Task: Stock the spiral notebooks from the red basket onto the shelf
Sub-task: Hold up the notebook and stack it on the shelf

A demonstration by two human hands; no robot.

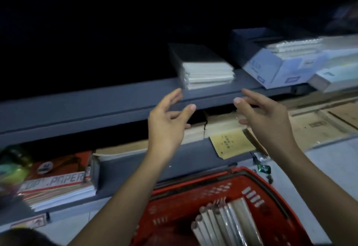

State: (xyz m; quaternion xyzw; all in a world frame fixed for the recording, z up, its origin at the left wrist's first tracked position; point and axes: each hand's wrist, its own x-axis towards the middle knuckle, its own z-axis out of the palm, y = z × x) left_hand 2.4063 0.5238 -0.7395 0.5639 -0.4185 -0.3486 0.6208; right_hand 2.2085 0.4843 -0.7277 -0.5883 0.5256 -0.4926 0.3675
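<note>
Hovering empty, fingers spread: left hand [166, 123], right hand [267, 120], palms facing, just below stack of notebooks [207, 71] at front edge of shelf [96, 100], likely squared for display. More notebooks [222, 224] upright in red basket [193, 193] beneath wrists. Ream [58, 183] left of left forearm reads "PAPER".

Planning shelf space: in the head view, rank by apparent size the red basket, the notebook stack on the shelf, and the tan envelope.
1. red basket, though it sits nearest the camera
2. notebook stack
3. tan envelope, partly hidden
</note>
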